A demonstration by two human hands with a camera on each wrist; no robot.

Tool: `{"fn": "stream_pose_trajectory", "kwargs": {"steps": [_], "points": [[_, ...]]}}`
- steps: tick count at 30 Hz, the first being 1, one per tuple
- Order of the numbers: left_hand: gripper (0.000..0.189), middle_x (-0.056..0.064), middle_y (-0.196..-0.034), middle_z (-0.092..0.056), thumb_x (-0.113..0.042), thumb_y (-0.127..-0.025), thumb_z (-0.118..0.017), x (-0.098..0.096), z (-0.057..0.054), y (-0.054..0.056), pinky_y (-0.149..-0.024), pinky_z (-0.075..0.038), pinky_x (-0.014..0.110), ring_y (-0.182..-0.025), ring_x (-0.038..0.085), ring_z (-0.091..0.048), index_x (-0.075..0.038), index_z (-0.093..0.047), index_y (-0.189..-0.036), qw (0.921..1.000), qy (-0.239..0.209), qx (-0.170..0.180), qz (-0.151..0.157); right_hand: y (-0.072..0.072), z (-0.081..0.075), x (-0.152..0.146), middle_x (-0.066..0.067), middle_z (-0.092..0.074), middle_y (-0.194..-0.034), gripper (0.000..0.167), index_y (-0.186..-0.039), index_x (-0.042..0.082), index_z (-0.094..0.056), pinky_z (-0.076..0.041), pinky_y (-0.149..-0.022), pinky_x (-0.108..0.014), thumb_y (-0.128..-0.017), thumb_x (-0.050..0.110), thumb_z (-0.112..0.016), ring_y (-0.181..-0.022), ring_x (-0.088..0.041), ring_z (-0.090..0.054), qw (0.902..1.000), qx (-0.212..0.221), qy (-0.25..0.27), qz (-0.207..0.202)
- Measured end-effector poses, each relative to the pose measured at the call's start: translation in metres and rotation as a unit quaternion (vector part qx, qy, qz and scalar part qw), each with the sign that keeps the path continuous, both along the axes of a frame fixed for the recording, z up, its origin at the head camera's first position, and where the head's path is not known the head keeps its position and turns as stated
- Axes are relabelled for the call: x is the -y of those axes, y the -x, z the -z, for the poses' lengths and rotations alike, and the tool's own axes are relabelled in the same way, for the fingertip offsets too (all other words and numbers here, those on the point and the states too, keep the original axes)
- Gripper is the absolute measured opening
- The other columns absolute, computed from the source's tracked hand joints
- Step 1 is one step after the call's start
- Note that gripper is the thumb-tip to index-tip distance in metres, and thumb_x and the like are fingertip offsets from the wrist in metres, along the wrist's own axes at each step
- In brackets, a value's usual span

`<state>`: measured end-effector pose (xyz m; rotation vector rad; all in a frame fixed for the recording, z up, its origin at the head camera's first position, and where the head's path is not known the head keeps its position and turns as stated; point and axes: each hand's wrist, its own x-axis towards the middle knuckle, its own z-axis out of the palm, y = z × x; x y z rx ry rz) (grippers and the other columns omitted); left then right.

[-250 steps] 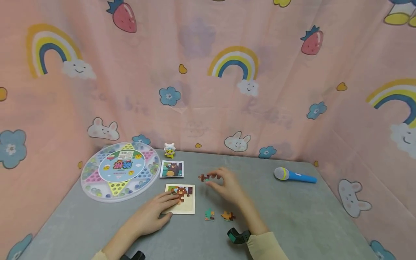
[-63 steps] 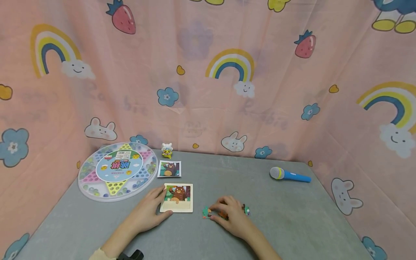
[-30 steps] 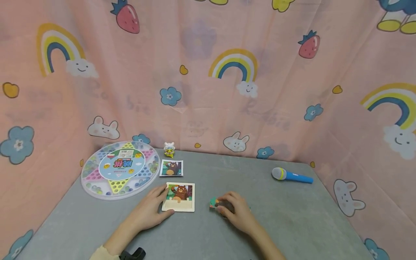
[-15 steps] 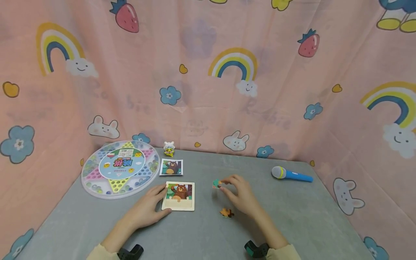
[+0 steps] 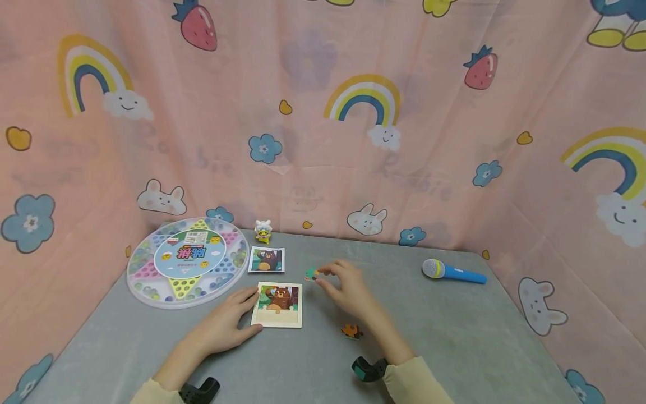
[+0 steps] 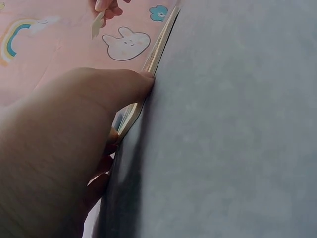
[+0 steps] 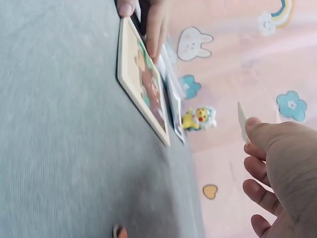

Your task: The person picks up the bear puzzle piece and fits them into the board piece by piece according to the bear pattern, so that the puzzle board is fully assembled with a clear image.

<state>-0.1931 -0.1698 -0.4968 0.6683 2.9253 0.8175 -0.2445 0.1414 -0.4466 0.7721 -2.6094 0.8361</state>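
My right hand (image 5: 346,287) pinches a green-and-orange wooden jigsaw piece (image 5: 310,274), free end pointing left, near the square cream wooden tray (image 5: 276,319) my loosely spread left hand (image 5: 226,324) grips.

Game board (image 5: 189,264), round, star-patterned, one, at left of grey table (image 5: 494,348); figurine (image 5: 263,232), white and yellow, one, upright near rear edge; microphone (image 5: 456,272), blue, one, lying at right; curtain (image 5: 434,196), pink, rainbow-printed, behind
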Motion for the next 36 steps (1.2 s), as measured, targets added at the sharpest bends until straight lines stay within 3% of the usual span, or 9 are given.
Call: {"fn": "stream_pose_trajectory", "kwargs": {"steps": [9, 18, 24, 36], "points": [[0.073, 0.019, -0.162, -0.048, -0.039, -0.097, -0.077, 0.005, -0.002, 0.001, -0.122, -0.039, 0.059, -0.150, 0.041, -0.043, 0.002, -0.054, -0.153, 0.9998, 0.013, -0.014, 0.011, -0.005, 0.002, 0.037, -0.005, -0.071, -0.108, 0.021, -0.117, 0.010, -0.077, -0.050, -0.092, -0.051, -0.101, 0.023, -0.075, -0.106, -0.025, -0.065, 0.9994, 0.028, -0.016, -0.006], [0.068, 0.017, -0.158, -0.053, -0.036, -0.098, -0.077, 0.009, -0.005, 0.000, -0.121, -0.041, 0.058, -0.147, 0.039, -0.048, 0.004, -0.056, -0.150, 0.9991, 0.017, -0.030, 0.025, -0.018, 0.009, 0.067, -0.003, -0.070, -0.107, 0.023, -0.117, 0.012, -0.078, -0.042, -0.091, -0.043, -0.102, 0.029, -0.074, -0.099, -0.020, -0.061, 0.9963, 0.073, -0.028, -0.035], [0.068, 0.017, -0.157, -0.054, -0.036, -0.098, -0.077, 0.009, -0.006, -0.003, -0.120, -0.041, 0.059, -0.146, 0.039, -0.049, 0.004, -0.057, -0.149, 0.9989, 0.017, -0.029, 0.033, -0.029, 0.023, 0.075, 0.002, -0.068, -0.105, 0.021, -0.114, 0.014, -0.079, -0.037, -0.088, -0.037, -0.100, 0.029, -0.076, -0.097, -0.012, -0.056, 0.9954, 0.078, -0.034, -0.043], [0.066, 0.016, -0.157, -0.054, -0.036, -0.098, -0.077, 0.009, -0.006, -0.002, -0.120, -0.041, 0.060, -0.147, 0.040, -0.048, 0.001, -0.059, -0.149, 0.9990, 0.022, -0.025, 0.030, -0.037, 0.042, 0.079, 0.005, -0.068, -0.111, 0.025, -0.118, 0.017, -0.079, -0.041, -0.093, -0.044, -0.101, 0.034, -0.074, -0.107, -0.013, -0.057, 0.9935, 0.081, -0.058, -0.055]]}}
